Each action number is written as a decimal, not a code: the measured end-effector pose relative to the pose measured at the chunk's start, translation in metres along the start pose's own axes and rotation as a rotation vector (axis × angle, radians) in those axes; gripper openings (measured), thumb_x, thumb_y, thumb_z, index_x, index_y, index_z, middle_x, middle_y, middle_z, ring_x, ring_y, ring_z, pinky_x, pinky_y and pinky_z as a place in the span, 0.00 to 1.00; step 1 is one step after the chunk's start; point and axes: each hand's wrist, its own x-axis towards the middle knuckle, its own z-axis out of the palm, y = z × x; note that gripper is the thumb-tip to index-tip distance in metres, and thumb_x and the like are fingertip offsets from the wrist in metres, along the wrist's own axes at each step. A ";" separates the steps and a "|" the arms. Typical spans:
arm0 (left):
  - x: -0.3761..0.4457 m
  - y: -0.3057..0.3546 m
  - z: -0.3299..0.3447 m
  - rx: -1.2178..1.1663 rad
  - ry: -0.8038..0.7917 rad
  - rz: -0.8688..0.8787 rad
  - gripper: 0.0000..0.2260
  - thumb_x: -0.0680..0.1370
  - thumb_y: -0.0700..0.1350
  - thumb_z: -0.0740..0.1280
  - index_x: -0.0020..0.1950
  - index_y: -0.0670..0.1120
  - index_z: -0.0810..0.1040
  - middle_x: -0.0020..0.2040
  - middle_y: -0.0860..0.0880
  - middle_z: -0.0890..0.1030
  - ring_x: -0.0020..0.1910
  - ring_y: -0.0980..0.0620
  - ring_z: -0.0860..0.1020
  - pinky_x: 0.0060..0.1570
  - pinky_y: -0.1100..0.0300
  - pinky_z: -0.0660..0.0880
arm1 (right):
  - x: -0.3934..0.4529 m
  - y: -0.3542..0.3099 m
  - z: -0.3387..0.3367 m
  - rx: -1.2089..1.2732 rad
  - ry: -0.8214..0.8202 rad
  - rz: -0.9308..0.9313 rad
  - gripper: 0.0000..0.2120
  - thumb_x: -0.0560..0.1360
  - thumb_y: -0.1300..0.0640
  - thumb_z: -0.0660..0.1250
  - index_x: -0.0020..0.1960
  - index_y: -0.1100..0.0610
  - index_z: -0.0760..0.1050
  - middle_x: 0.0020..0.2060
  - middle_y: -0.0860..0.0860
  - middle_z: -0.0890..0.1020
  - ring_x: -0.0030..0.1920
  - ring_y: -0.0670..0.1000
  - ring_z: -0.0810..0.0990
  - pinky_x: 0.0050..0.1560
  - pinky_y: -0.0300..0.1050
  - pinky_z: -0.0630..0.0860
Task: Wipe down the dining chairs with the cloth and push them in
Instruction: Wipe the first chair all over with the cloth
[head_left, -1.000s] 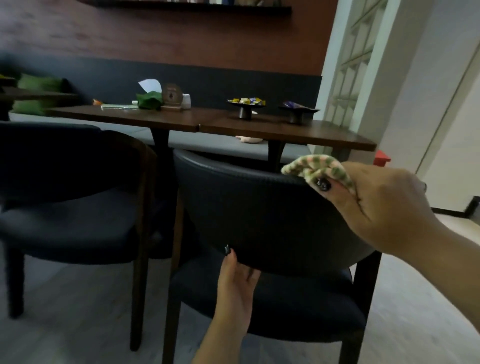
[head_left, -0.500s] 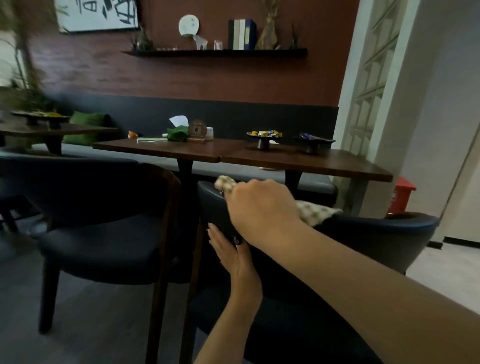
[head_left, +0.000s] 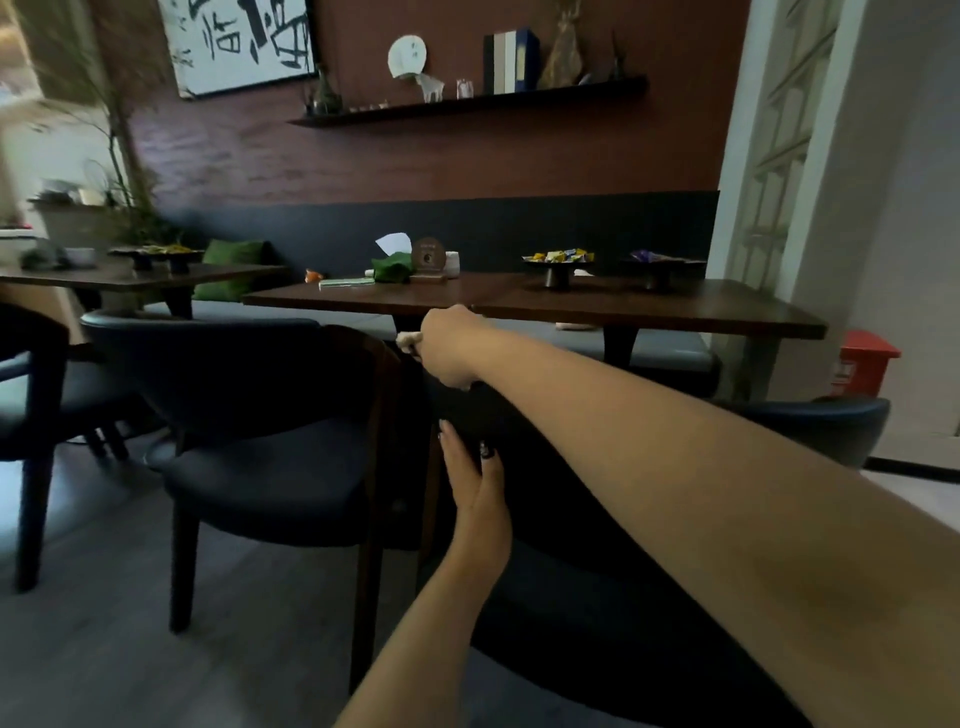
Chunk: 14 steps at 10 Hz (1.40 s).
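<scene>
At the far left a neighbouring chair (head_left: 249, 415) is seen, pulled out from the counter (head_left: 649, 306) and not pushed in. Just right of it, the left hand (head_left: 480, 488) is laid with straight fingers against the dark backrest of the near chair (head_left: 831, 421), pressing rather than grasping, so that grip is released. Above it, the right hand (head_left: 449, 345) is reached across to the left end of the backrest's top edge, close under the counter's rim. Its grip is clenched on the cloth (head_left: 408, 340), of which only a small pale corner is shown at the knuckles; the rest is hidden by the hand. The wipe along the top rail is judged to be at its leftward limit.

Several risks can be judged from here. The knuckles could be knocked against the counter edge if the stroke is carried further forward. With so little cloth exposed, the rail might be rubbed by bare skin instead of fabric. The chair could be tipped or slid if the bracing hand is lifted under pressure. On the counter, the snack dishes (head_left: 558, 260) could be jolted when the chair is pushed in hard.
</scene>
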 end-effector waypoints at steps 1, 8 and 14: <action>0.006 -0.014 -0.009 -0.077 -0.045 -0.096 0.31 0.76 0.65 0.57 0.75 0.64 0.45 0.81 0.56 0.49 0.79 0.56 0.51 0.78 0.48 0.53 | -0.046 0.023 -0.025 -0.029 0.008 -0.184 0.10 0.81 0.59 0.57 0.55 0.62 0.75 0.50 0.55 0.80 0.41 0.51 0.75 0.32 0.38 0.67; -0.010 0.043 0.116 0.718 0.502 0.889 0.12 0.79 0.47 0.54 0.55 0.47 0.76 0.55 0.50 0.72 0.69 0.45 0.66 0.69 0.28 0.48 | -0.230 0.242 0.053 0.636 1.189 0.588 0.11 0.82 0.59 0.55 0.57 0.61 0.74 0.37 0.47 0.77 0.35 0.42 0.75 0.42 0.37 0.78; -0.001 0.108 0.128 1.395 -0.093 1.271 0.21 0.80 0.58 0.51 0.37 0.46 0.72 0.27 0.51 0.70 0.22 0.53 0.66 0.25 0.65 0.59 | -0.216 0.235 0.103 0.580 1.405 0.245 0.18 0.78 0.66 0.61 0.68 0.66 0.70 0.67 0.60 0.73 0.70 0.58 0.69 0.68 0.56 0.68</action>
